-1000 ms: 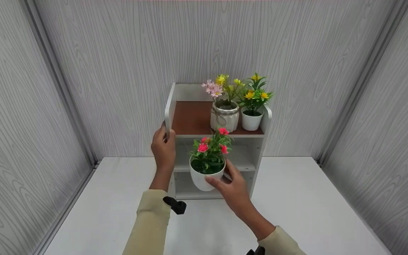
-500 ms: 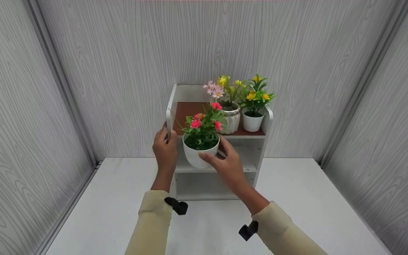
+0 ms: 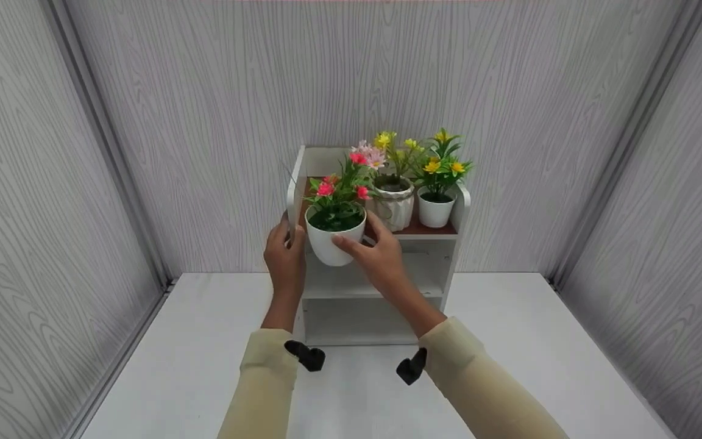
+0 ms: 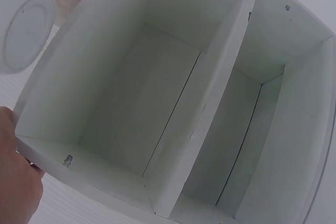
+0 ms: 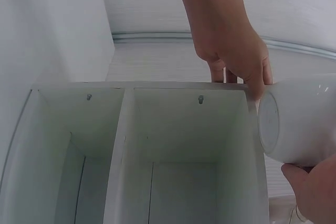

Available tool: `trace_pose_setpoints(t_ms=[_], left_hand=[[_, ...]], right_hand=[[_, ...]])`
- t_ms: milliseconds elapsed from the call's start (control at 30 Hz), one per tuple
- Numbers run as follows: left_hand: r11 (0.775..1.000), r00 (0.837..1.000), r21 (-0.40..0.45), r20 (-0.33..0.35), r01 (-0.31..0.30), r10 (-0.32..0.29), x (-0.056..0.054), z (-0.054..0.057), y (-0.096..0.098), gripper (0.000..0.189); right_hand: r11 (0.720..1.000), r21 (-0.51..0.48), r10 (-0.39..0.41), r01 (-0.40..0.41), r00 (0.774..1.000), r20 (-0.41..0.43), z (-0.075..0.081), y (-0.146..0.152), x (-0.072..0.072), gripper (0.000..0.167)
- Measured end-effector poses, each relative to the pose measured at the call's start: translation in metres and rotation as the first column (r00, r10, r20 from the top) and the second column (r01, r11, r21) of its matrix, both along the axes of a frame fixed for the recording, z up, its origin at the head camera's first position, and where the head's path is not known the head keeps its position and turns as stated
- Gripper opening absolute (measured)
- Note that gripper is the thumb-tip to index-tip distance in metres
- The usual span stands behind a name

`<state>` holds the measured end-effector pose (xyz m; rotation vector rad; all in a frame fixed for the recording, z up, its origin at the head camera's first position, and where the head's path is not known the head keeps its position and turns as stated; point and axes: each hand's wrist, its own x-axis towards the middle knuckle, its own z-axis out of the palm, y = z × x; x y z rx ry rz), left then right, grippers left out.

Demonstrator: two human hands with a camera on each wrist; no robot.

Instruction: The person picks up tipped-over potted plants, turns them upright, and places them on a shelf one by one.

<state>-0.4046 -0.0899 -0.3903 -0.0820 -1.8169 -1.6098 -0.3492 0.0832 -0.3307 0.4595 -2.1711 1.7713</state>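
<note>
My right hand (image 3: 381,256) holds a white flowerpot (image 3: 328,247) with red-pink artificial flowers, thumb on its near side and fingers round its right. The pot is upright, overlapping the left front edge of the top board of a small white shelf unit (image 3: 372,297). In the right wrist view the base of the flowerpot (image 5: 269,124) shows right beside that top edge. My left hand (image 3: 285,262) grips the unit's left side panel (image 3: 294,195), thumb on the front, other fingers behind the panel. The pot's underside also shows at the upper left of the left wrist view.
On the brown top board, a cream ribbed pot (image 3: 395,210) with pink and yellow flowers stands beside a small white pot (image 3: 436,213) of yellow flowers at the right panel. Two open compartments lie below. The unit stands on a white table (image 3: 509,341) against grey wood-grain walls.
My right hand has raised the flowerpot and carried it left and forward, from in front of the lower compartments to the top board's edge. My left hand keeps its grip on the side panel.
</note>
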Motion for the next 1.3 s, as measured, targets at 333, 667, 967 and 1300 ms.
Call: trace_pose_setpoints(t_ms=[333,667,967,1300], left_hand=[[0.999,1.0,-0.04,-0.01,-0.009,0.008,0.001,-0.002,-0.001,0.053],[0.997,0.999,-0.067,-0.037,-0.036,0.034,0.001,-0.001,0.001,0.044],[0.993,0.992,-0.093,-0.107,-0.071,0.061,-0.002,-0.004,0.002,0.048],[0.997,0.999,-0.058,-0.023,-0.041,0.04,-0.002,-0.001,0.001,0.045]], right_hand=[[1.0,0.023,-0.008,0.008,1.0,-0.015,0.008,-0.012,-0.012,0.085],[0.999,-0.013,0.038,-0.039,0.998,-0.055,0.012,-0.019,-0.017,0.083],[0.997,-0.032,0.065,-0.066,0.997,-0.029,0.016,-0.025,-0.015,0.083],[0.999,-0.031,0.031,-0.032,0.999,-0.028,0.017,-0.029,-0.026,0.084]])
